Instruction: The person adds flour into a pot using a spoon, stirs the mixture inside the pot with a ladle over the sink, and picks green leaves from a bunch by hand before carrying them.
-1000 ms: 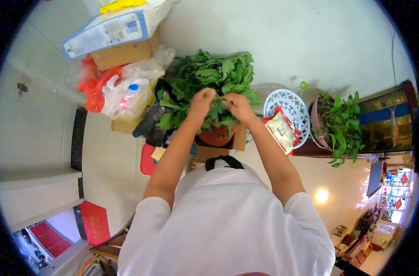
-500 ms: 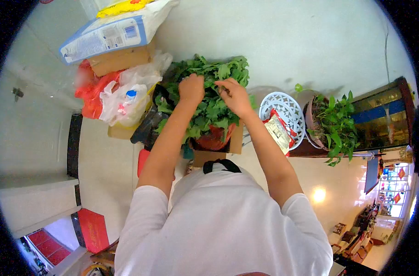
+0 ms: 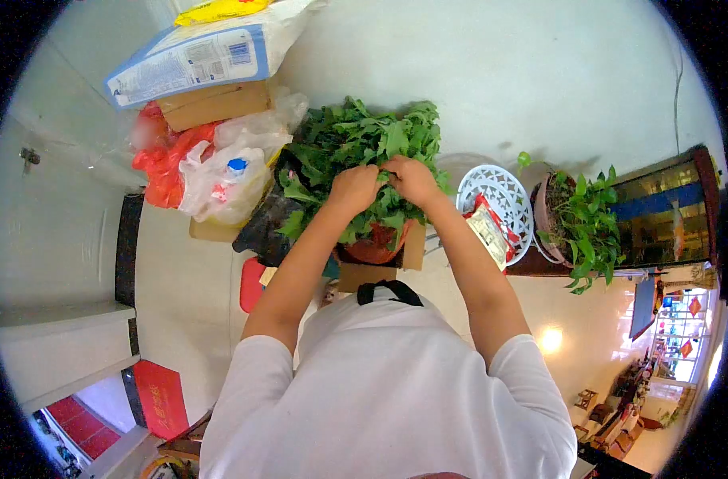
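Observation:
A large heap of leafy greens [image 3: 372, 128] spreads in front of me against the wall. My left hand [image 3: 354, 190] is closed, its fingers curled on the greens near the front of the heap. Right beside it, my right hand [image 3: 412, 179] pinches at the greens, fingertips turned toward the left hand. What lies between the fingertips is partly hidden by the hands. Below the leaves sits a rounded red container or bag [image 3: 372, 246], next to a cardboard box flap [image 3: 414, 243]. A black plastic bag [image 3: 265, 227] lies at the left of the greens.
White and red plastic bags [image 3: 228, 180] sit at the left, under a cardboard box [image 3: 216, 105] and a blue-and-white package [image 3: 192, 68]. To the right are a white lattice basket [image 3: 491, 180] with a red packet [image 3: 490, 231], a potted plant [image 3: 587, 223] and a fish tank [image 3: 667, 211].
Both hands have come closer together and lower over the greens, nearer my body. The left hand moved right and down. The view has shifted slightly.

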{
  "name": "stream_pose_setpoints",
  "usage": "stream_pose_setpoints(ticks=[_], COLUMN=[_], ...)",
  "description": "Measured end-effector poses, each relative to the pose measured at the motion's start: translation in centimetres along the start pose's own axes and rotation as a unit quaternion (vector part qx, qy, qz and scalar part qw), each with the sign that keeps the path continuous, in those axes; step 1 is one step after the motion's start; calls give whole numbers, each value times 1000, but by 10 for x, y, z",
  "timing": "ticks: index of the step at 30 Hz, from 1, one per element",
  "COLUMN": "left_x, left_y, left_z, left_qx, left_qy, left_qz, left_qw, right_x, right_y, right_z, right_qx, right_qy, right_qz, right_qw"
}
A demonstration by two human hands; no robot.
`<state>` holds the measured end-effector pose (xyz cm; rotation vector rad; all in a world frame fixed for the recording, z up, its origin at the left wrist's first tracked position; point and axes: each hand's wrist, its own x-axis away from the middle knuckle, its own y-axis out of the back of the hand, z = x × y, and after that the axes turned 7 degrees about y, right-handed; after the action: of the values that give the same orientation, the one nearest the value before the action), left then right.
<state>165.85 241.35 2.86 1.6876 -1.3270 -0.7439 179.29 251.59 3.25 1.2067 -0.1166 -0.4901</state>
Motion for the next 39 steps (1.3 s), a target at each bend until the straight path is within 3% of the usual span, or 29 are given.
stream_pose_setpoints(ticks=[3, 5, 7, 8, 10, 11, 12, 14, 15, 16, 18, 19, 20, 22, 25, 26, 28, 30, 32, 33, 35, 36, 38, 39], left_x=[-4, -10, -16, -11, 2, 3, 5, 12, 12, 12, 16, 22, 18, -11, -55, -70, -90, -91, -99, -105, -119, -129, -137, -140], left_y=[-10, -28, -54, -50, -34, -36, -38, -37, -39, -36, -11, 18, 22, 31, 36, 25, 13, 19, 14, 14, 19, 14, 7, 9], left_z=[3, 5, 6, 1, -13, -16, -19, -25, -25, -22, -25, -42, -45, -50, -27, -23, -22, -34, -37, -34, -19, -6, 17, 23], left_qx=[71, 104, 374, 374, 564, 598, 596, 685, 694, 691, 550, 421, 420, 414, 222, 222, 60, 18, -117, -117, -91, -94, 78, 210], left_qy=[11, 21, 59, 57, 167, 208, 206, 250, 242, 241, 75, 31, 31, 19, 66, 65, 76, 106, 108, 107, 135, 132, 80, 152], left_qz=[27, 38, 26, 28, 75, 72, 79, 3, -20, -16, 1, -49, -45, -143, -109, -109, -153, -109, -46, -46, 130, 130, 150, 205], left_qw=[997, 994, 925, 925, 805, 770, 772, 685, 678, 681, 832, 905, 906, 899, 967, 967, 983, 988, 986, 986, 978, 978, 982, 944], right_x=[8, 15, 20, 21, 20, 19, 19, 15, 16, 16, 18, 23, 26, 25, 23, 22, 22, 21, 22, 23, 23, 24, 24, 20], right_y=[4, 3, 9, 11, 11, 9, 7, 3, 2, 0, -8, -12, -15, -19, -13, -13, -14, -9, -14, -11, -2, 4, 9, 11], right_z=[-6, -9, -1, 2, 4, 5, 7, 8, 6, 4, -2, -9, -9, -7, 1, 2, 7, 13, 8, 8, 7, 6, 3, -2], right_qx=[-21, -79, -96, -115, -123, -132, -132, -132, -132, -138, -153, -103, -104, -75, -75, -79, -72, -53, -57, -56, -54, -95, -138, -138], right_qy=[19, 24, 24, 26, 15, 6, 0, 18, 13, -3, -36, -27, -31, -33, -38, -30, -24, -25, -31, -28, -26, -36, -50, -30], right_qz=[25, -26, -57, -89, -100, -110, -113, -144, -148, -149, -154, -147, -148, -144, -108, -98, -99, -71, -64, -55, -47, -59, -72, -177], right_qw=[999, 996, 993, 989, 987, 985, 985, 981, 980, 979, 976, 983, 983, 986, 991, 992, 992, 996, 996, 997, 997, 993, 987, 974])
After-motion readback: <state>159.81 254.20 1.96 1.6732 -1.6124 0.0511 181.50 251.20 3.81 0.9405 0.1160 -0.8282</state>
